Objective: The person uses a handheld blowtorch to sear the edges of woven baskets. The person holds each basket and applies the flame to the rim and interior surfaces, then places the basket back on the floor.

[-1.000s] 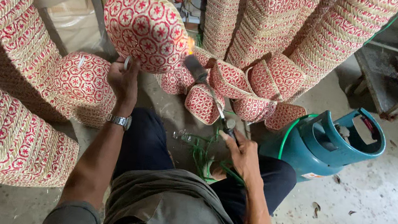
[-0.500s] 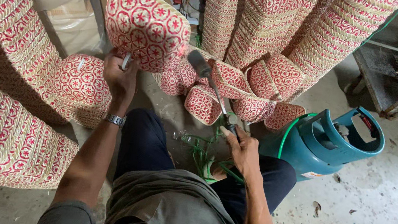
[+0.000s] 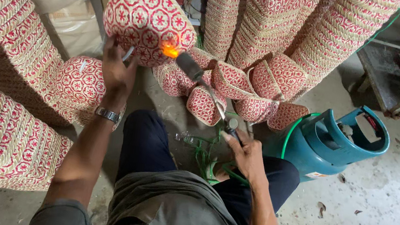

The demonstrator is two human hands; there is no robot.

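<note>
So the left hand point(image 3: 117, 71) is gripping a red-and-white patterned woven basket point(image 3: 148, 17) from below, holding it up in the upper middle of the frame. Right hand point(image 3: 246, 154), lower center, is wrapped around the handle of a gas torch point(image 3: 199, 77), whose orange flame point(image 3: 169, 50) touches the basket's lower right edge. A teal gas cylinder point(image 3: 331, 141) sits at the right, with stacks of matching baskets point(image 3: 272, 19) behind.

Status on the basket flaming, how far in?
Done: cannot tell; tall stacks of woven baskets stand around. In hand: left hand holds up one red-patterned basket, right hand aims a gas torch, flame lit at its side. Left: loose baskets on the floor, possibly.
</note>
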